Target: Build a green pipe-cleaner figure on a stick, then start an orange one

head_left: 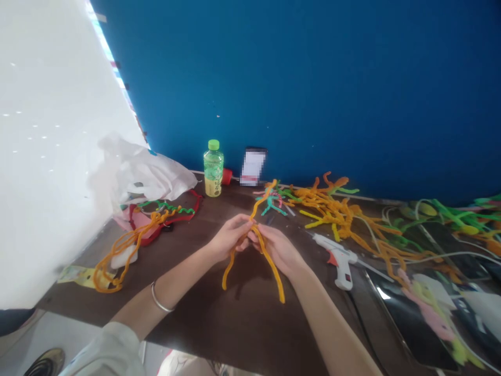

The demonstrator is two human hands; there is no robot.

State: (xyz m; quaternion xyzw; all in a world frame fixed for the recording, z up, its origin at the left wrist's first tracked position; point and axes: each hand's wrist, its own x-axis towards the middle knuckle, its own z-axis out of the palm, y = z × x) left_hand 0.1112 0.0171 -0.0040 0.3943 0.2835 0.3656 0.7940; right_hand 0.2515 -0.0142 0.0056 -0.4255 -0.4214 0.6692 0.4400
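Observation:
Orange pipe cleaners (273,262) are pinched between my two hands above the middle of the table. One fuzzy end rises up and away from the fingers, and two ends hang down toward me, one on each side. My left hand (230,237) closes on them from the left, a metal bangle on its wrist. From the right, my right hand (279,248) grips at the same spot, its fingertips meeting those of the left. How the strands cross there is hidden by the fingers.
A green-capped bottle (213,169) and a propped phone (253,166) stand by the blue wall. Right lie a glue gun (340,258), piled orange pipe cleaners (332,206) and a dark tablet (410,324). Left are looped orange pipe cleaners (117,250) and a white plastic bag (152,172).

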